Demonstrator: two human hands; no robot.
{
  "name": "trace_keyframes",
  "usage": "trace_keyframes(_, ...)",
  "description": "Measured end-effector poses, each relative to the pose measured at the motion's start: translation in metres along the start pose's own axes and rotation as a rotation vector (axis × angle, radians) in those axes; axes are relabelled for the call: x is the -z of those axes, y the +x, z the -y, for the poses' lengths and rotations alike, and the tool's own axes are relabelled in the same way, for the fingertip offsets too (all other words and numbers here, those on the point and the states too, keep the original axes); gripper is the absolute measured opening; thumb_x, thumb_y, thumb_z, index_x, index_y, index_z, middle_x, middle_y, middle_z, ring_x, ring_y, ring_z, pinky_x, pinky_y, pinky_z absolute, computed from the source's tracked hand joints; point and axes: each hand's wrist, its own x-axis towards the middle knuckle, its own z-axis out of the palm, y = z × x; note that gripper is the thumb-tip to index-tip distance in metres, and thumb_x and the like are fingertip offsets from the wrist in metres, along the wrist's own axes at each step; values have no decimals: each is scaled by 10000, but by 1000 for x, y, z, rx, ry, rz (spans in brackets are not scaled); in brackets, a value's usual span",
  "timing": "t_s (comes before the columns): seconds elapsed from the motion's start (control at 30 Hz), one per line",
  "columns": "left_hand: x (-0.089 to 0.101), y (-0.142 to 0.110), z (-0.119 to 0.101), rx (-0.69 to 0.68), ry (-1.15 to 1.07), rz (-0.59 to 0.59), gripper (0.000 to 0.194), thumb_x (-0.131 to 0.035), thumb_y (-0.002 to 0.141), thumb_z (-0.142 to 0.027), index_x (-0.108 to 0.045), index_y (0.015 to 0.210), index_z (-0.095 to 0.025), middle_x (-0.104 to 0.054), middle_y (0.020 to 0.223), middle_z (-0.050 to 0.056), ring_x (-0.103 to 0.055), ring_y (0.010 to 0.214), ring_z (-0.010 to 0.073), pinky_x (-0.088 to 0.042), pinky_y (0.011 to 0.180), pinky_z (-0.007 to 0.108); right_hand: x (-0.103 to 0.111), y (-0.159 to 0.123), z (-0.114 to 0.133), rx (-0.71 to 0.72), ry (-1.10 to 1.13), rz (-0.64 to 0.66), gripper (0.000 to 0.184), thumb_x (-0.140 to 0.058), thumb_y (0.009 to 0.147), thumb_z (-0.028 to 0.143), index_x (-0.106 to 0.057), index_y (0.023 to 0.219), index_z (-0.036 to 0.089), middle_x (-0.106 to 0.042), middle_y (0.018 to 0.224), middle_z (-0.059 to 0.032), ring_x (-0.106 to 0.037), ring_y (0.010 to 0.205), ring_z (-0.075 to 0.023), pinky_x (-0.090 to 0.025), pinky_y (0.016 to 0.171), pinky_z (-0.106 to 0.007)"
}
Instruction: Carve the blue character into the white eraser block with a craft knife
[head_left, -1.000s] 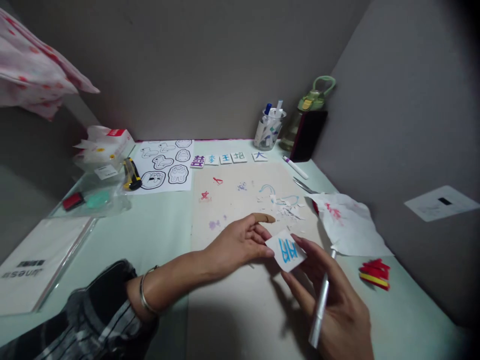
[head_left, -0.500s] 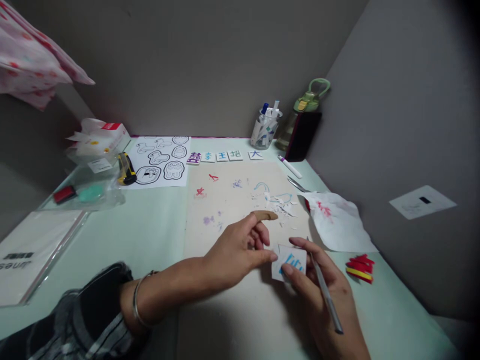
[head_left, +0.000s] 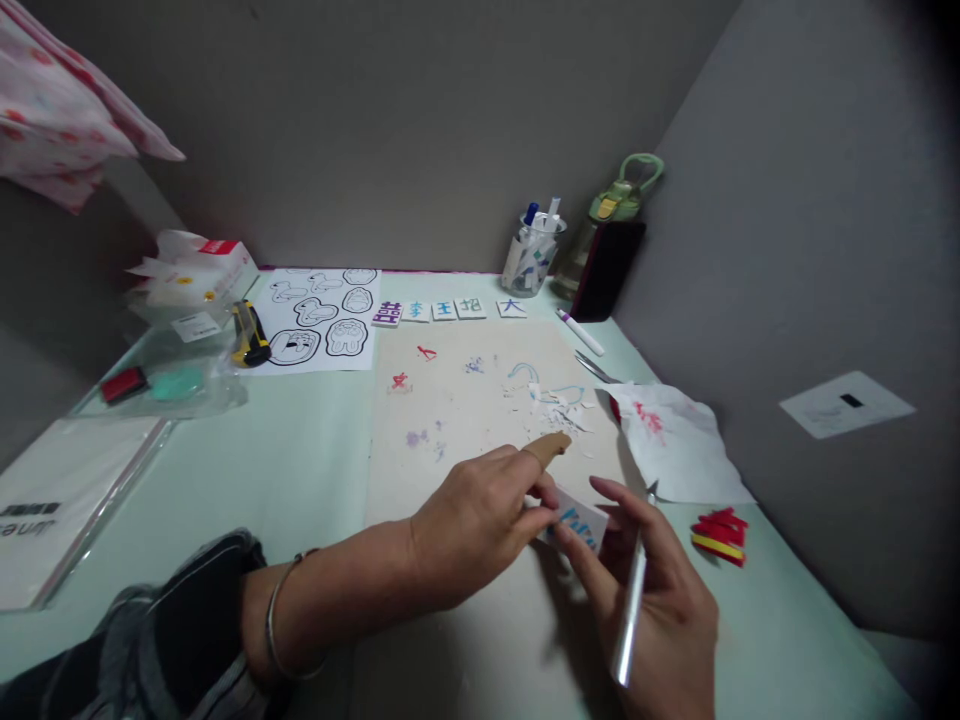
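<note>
A small white square block (head_left: 589, 521) with blue marks is held up over the beige mat (head_left: 450, 400), tilted, its face partly hidden by fingers. My left hand (head_left: 480, 515) pinches its left side; the index finger wears a tan cover and points past it. My right hand (head_left: 652, 590) grips the block's right side between thumb and fingers. Lying across that same hand is a silver craft knife (head_left: 631, 610), its blade pointing away from me. White shavings (head_left: 559, 412) lie on the mat beyond my hands.
Several marked white tiles (head_left: 444, 311) line the mat's far edge. A pen cup (head_left: 531, 262), green bottle (head_left: 619, 205) and dark phone (head_left: 611, 270) stand behind. Stained tissue (head_left: 675, 440) and red strips (head_left: 721, 535) lie right; a yellow-black cutter (head_left: 250, 335) and printed sheet (head_left: 315, 325) left.
The block has turned and tipped, so its blue marks are seen more edge-on. My left hand has moved right over the block's left side. The knife stays in my right hand.
</note>
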Motion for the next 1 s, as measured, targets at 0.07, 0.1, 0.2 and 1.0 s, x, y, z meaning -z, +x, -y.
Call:
trace_keyframes(0.07, -2, -1, 1, -30, 44, -13, 537, -648, 924, -71, -478, 1433, -86, -751, 956, 71, -698, 921, 225, -611, 887, 400, -5, -5, 0, 29, 14, -34, 392, -771, 839, 397, -699, 1186, 229, -690, 816, -4, -673, 662, -141, -554, 581, -205)
trace_keyframes(0.1, -4, -2, 1, -42, 61, -22, 524, -626, 936, -77, -476, 1438, -93, -753, 966, 77, -701, 920, 226, -614, 882, 400, -7, -6, 0, 40, 17, -39, 388, -765, 847, 389, -695, 1192, 225, -696, 822, -6, -676, 665, -140, -556, 586, -207)
trace_keyframes(0.2, -6, -4, 3, -61, 52, -54, 537, -596, 959, -108, -443, 1473, -109, -755, 982, 83, -712, 906, 220, -618, 888, 395, -8, -9, -1, 63, 7, -40, 388, -764, 854, 377, -689, 1197, 212, -691, 805, -5, -667, 653, -140, -552, 582, -216)
trace_keyframes(1.0, -3, 6, 2, 501, -659, -33, 606, -747, 785, -78, -609, 1370, -153, -749, 858, 29, -738, 778, 178, -619, 793, 328, -7, -11, 4, 23, -15, -111, 364, -778, 832, 425, -727, 1112, 199, -694, 806, -32, -647, 656, -170, -518, 603, -272)
